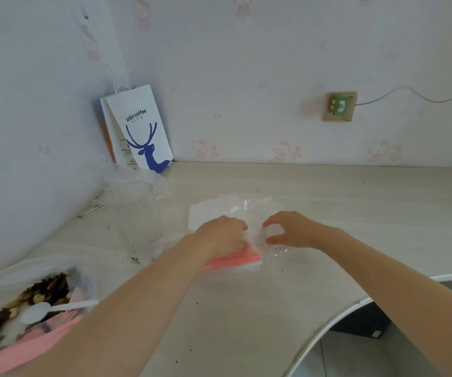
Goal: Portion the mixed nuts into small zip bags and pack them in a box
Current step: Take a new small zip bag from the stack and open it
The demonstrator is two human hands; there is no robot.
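Observation:
A stack of small clear zip bags with red-pink seal strips lies in the middle of the table. My left hand sits on top of the stack with bent fingers, gripping it at its far end. My right hand is just to the right, its curled fingers and thumb pinching the crinkled clear plastic bag that spreads out behind the stack. The mixed nuts lie in an open plastic bag at the lower left, with a white plastic spoon resting on them.
A clear plastic cup stands left of the hands. A white paper coffee bag leans in the wall corner. A wall socket with a cable is at the back right. The table's curved edge runs at the lower right, above a dark box.

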